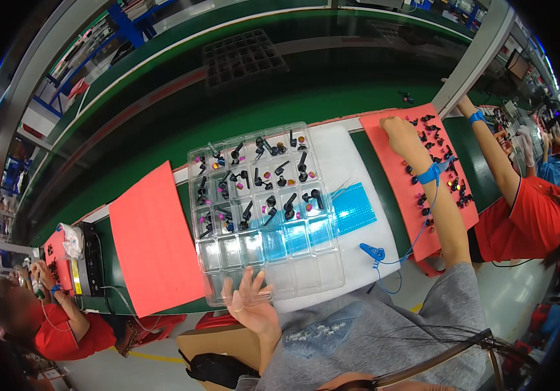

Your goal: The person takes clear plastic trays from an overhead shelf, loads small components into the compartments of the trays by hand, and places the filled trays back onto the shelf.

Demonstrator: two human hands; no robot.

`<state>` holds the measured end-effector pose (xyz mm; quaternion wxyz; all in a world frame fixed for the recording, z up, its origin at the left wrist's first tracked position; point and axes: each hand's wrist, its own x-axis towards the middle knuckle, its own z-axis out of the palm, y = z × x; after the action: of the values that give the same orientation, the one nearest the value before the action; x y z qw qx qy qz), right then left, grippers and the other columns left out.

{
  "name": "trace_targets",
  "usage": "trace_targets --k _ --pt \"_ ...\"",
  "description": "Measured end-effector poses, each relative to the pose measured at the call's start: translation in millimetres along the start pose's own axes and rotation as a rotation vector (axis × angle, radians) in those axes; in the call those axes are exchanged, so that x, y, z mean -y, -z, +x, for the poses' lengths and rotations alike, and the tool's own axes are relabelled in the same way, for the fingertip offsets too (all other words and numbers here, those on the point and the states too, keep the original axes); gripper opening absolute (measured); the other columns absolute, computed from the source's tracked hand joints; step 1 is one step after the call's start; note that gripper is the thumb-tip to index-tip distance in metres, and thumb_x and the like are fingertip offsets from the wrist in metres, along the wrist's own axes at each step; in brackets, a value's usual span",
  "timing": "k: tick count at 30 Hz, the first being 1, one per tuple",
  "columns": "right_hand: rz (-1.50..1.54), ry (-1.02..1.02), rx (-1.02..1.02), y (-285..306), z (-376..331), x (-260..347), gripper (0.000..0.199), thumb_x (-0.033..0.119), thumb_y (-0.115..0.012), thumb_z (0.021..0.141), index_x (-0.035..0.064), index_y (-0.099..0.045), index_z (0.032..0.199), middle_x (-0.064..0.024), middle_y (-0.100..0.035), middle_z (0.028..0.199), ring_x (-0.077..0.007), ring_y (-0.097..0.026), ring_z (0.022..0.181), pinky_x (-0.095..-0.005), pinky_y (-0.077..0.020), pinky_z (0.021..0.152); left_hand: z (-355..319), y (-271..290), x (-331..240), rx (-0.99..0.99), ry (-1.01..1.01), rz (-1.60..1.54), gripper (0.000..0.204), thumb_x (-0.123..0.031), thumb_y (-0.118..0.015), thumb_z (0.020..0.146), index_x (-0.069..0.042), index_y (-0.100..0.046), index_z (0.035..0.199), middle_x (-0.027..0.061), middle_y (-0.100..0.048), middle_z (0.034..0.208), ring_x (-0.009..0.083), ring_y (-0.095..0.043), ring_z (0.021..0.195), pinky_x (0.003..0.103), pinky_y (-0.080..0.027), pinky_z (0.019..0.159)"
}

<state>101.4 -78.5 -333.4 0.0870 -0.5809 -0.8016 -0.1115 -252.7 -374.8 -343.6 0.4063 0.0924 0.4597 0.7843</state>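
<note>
Two bare hands are working well apart: the left hand (249, 300) is spreading open fingers on the near edge of the clear compartmented plastic tray (264, 208) holding small black parts, while the right hand (398, 128) is resting closed on the red foam mat (440, 215); its grip cannot be told.

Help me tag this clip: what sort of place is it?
Likely a factory assembly line: a long green conveyor bench, a clear compartment tray of small black parts, and co-workers seated alongside at red mats.
</note>
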Motion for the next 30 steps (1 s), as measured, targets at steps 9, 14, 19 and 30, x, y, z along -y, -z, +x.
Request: trace_targets --k 9,14,19,30 --pt "1.103 0.388 0.012 137.9 -30.3 139.2 0.024 -0.008 -0.054 0.068 0.0022 -0.069 0.085 -0.0095 -0.067 0.084 -0.0204 -0.065 0.08 -0.0299 -0.0521 0.071 2.0 0.5 0.0 0.031 -0.018 0.053 0.051 -0.031 -0.053 0.088 -0.012 -0.037 0.133 0.0286 -0.055 0.12 0.0372 -0.063 0.097 0.04 -0.056 0.067" --pt "1.093 0.433 0.228 136.4 -65.0 175.3 0.02 -0.007 -0.062 0.073 0.0033 -0.066 0.09 -0.0091 -0.064 0.093 -0.0254 -0.064 0.086 -0.0337 -0.0531 0.077 1.8 -0.7 -2.0 0.043 -0.006 0.036 0.049 -0.03 -0.052 0.089 -0.013 -0.038 0.132 0.0286 -0.055 0.12 0.0366 -0.063 0.098 0.039 -0.055 0.068" --pt "1.039 0.523 0.16 128.3 -70.8 176.5 0.018 -0.005 -0.06 0.074 -0.0008 -0.063 0.091 -0.0113 -0.063 0.089 -0.0282 -0.063 0.085 -0.0347 -0.0522 0.074 1.3 1.5 -1.1 0.047 -0.013 0.035 0.049 -0.031 -0.051 0.089 -0.012 -0.037 0.132 0.0287 -0.055 0.12 0.036 -0.063 0.098 0.039 -0.055 0.068" --pt "0.875 0.082 -0.021 125.3 -52.1 119.7 0.024 -0.002 -0.063 0.075 0.0005 -0.064 0.099 -0.0145 -0.065 0.097 -0.0282 -0.065 0.085 -0.033 -0.0521 0.074 6.0 4.4 1.7 0.056 -0.004 -0.013 0.049 -0.031 -0.052 0.089 -0.012 -0.038 0.132 0.0271 -0.056 0.12 0.035 -0.063 0.097 0.04 -0.054 0.069"
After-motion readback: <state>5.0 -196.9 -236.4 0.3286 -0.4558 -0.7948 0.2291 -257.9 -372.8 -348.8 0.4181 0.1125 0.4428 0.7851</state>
